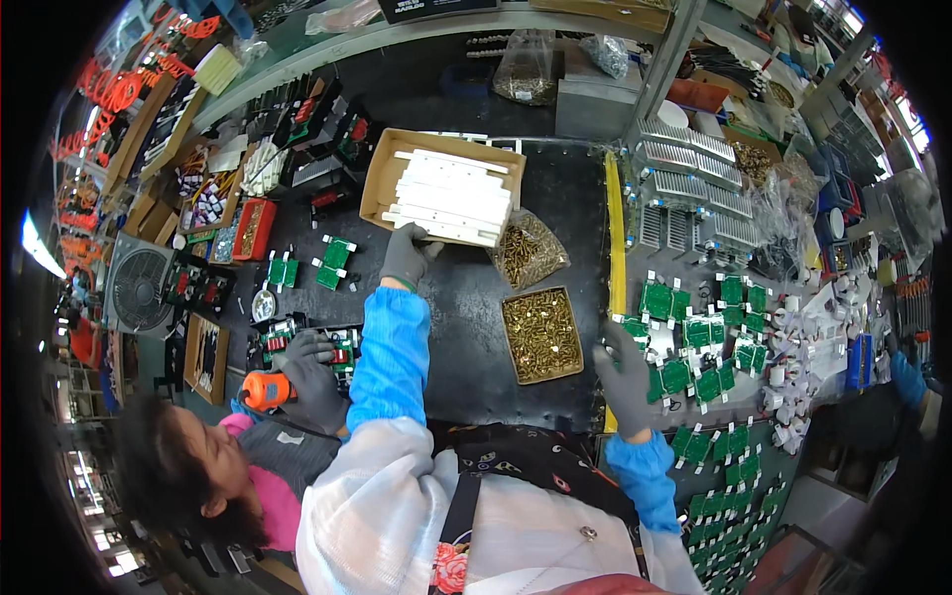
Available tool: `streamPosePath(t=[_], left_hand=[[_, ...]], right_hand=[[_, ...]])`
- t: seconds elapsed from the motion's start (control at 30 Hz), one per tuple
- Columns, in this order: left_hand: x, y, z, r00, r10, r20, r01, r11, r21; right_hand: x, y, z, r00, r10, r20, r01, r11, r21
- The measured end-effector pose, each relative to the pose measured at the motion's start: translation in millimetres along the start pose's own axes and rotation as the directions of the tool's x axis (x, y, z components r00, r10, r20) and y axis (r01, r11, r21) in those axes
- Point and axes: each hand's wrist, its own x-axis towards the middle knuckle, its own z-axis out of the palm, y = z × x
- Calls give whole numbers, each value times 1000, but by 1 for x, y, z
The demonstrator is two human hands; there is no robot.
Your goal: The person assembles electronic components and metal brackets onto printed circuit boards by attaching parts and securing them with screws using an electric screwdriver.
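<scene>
My left hand (405, 258), in a grey glove, grips the near-left edge of a shallow cardboard box (372, 193). Long white strips (451, 193) lie stacked inside that box. Its fingertips are partly hidden at the box edge. My right hand (623, 382), also gloved, has its fingers apart and nothing visible in them. It hovers by the yellow strip (616, 258), just left of several green circuit boards (669, 377). Between my hands sits an open carton of brass-coloured screws (541, 335). A clear bag of similar small brass parts (529, 253) lies between the two boxes.
At my left a co-worker's gloved hand (315, 397) holds an orange power screwdriver (266, 391) over circuit boards. A grey fan (141, 283) and a red bin of small parts (255, 230) stand farther left. Finned metal heat sinks (694, 188) fill the right rear.
</scene>
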Motion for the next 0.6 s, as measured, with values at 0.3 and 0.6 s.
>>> streamPosePath(t=[0.3, 0.6], left_hand=[[-39, -5, 118, 892, -290, 348, 152, 916, 372], [-21, -55, 174, 863, -333, 380, 157, 892, 424]], right_hand=[[103, -28, 58, 949, 280, 146, -302, 669, 679], [132, 31, 71, 915, 400, -49, -219, 597, 771]])
